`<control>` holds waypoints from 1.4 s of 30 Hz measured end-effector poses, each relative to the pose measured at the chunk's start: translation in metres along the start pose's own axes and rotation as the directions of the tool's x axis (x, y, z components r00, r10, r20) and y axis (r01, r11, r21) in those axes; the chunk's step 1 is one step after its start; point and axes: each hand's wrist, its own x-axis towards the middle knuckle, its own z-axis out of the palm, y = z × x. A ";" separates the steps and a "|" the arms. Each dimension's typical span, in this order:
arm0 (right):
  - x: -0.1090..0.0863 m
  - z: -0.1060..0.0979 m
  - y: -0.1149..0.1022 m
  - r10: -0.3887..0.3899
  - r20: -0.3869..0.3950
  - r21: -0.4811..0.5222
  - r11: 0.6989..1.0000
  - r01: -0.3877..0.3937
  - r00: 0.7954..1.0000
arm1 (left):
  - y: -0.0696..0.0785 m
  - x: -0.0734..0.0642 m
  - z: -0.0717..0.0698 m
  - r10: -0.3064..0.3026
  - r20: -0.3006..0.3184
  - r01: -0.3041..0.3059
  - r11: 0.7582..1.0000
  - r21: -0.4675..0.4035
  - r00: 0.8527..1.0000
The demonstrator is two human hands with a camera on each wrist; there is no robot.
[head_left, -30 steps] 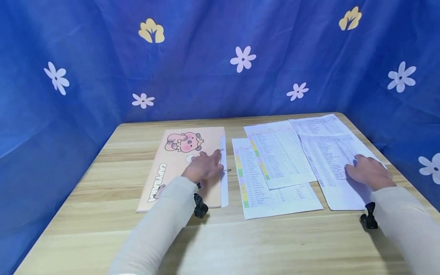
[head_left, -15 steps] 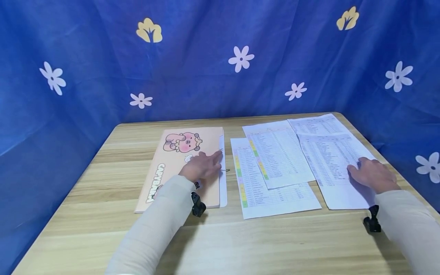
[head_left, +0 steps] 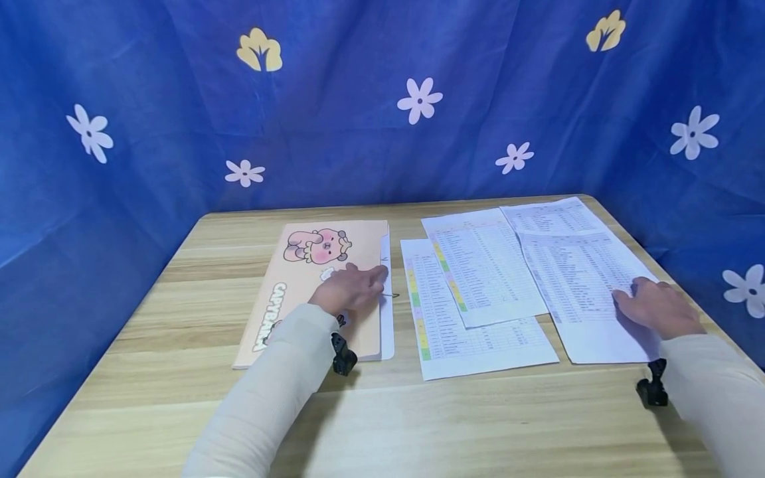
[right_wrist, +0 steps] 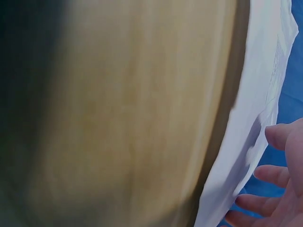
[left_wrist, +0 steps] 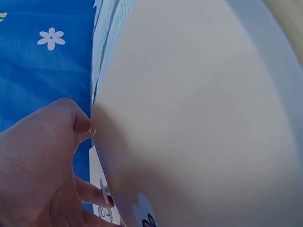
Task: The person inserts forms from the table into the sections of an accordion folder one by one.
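Note:
In the head view, a peach folder with cartoon capybara pictures lies at the left of the table. My left hand is over its right edge. A thin cord sticks out from beside its fingertips. In the left wrist view, thumb and finger pinch close together at the cover edge, and a white round button sits by a lower finger. My right hand is above the near right part of the printed sheets, fingers spread and relaxed. The right wrist view shows its fingers beside the paper edge.
Two more overlapping printed sheets with coloured bands lie between the folder and the right-hand sheets. A pale divider shows along the folder's right side. A blue curtain with flowers surrounds the wooden table.
The right hand has shifted slightly right and toward the near side over the sheets. The left hand stays at the folder's edge almost unmoved. Papers and folder lie as before.

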 end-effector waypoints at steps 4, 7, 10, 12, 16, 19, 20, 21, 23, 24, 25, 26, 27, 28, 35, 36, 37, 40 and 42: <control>0.000 -0.001 0.003 -0.013 -0.003 0.003 1.000 0.013 1.000 | -0.001 -0.001 -0.002 0.020 0.001 -0.020 1.000 0.016 1.000; -0.001 -0.002 0.004 -0.014 0.005 0.005 1.000 0.014 1.000 | -0.001 -0.001 -0.002 0.019 -0.003 -0.019 1.000 0.025 1.000; -0.001 -0.002 0.006 -0.006 0.018 0.009 1.000 0.006 1.000 | -0.002 0.000 -0.001 0.012 -0.008 -0.011 0.999 0.031 1.000; 0.000 -0.001 0.006 -0.002 0.020 0.012 1.000 0.001 1.000 | -0.002 0.000 -0.001 0.007 -0.011 -0.007 0.999 0.033 1.000; 0.002 -0.001 0.008 -0.002 0.014 0.010 1.000 0.002 1.000 | -0.003 0.000 0.000 0.003 -0.024 -0.003 1.000 0.022 1.000; 0.003 -0.001 0.009 -0.004 0.018 0.008 1.000 0.004 1.000 | -0.003 0.001 0.002 -0.001 -0.032 0.001 1.000 0.005 0.999; 0.003 0.000 0.009 -0.004 0.019 0.008 1.000 0.004 1.000 | -0.003 0.001 0.002 -0.003 -0.036 0.003 1.000 0.000 0.999; 0.003 0.000 0.009 -0.005 0.021 0.009 1.000 0.005 1.000 | -0.003 0.001 0.003 -0.003 -0.041 0.003 1.000 -0.003 0.999; 0.003 0.000 0.010 -0.005 0.022 0.010 1.000 0.005 1.000 | -0.003 0.002 0.005 -0.007 -0.054 0.007 1.000 -0.009 0.998; 0.003 0.000 0.010 -0.005 0.022 0.011 1.000 0.005 1.000 | -0.002 0.002 0.006 -0.010 -0.061 0.009 1.000 -0.012 0.998; 0.003 0.000 0.010 -0.005 0.021 0.012 1.000 0.005 1.000 | -0.002 0.002 0.006 -0.013 -0.069 0.012 1.000 -0.015 0.998; 0.003 0.000 0.010 -0.007 0.018 0.012 1.000 0.007 1.000 | -0.002 0.002 0.007 -0.017 -0.075 0.016 1.000 -0.017 0.997; 0.003 0.000 0.010 -0.011 0.014 0.010 1.000 0.011 1.000 | -0.001 0.002 0.008 -0.019 -0.082 0.017 1.000 -0.020 0.996; 0.003 0.000 0.011 -0.013 0.011 0.010 1.000 0.013 1.000 | 0.000 0.001 0.008 -0.020 -0.088 0.018 1.000 -0.023 0.996; 0.002 0.000 0.012 -0.018 0.009 0.014 1.000 0.018 1.000 | 0.002 0.000 0.014 -0.022 -0.140 0.020 1.000 -0.016 0.990; 0.002 0.000 0.012 -0.016 0.013 0.017 1.000 0.016 1.000 | 0.002 0.000 0.015 -0.021 -0.150 0.019 1.000 -0.016 0.988; 0.002 0.000 0.013 -0.017 0.014 0.018 1.000 0.017 1.000 | 0.003 0.000 0.016 -0.018 -0.164 0.016 1.000 -0.014 0.986; 0.002 0.001 0.013 -0.023 0.007 0.016 1.000 0.023 1.000 | 0.004 -0.001 0.018 -0.018 -0.195 0.014 1.000 -0.025 0.981; 0.002 0.001 0.014 -0.023 0.001 0.011 1.000 0.023 1.000 | 0.003 0.000 0.020 -0.020 -0.212 0.012 0.999 -0.040 0.977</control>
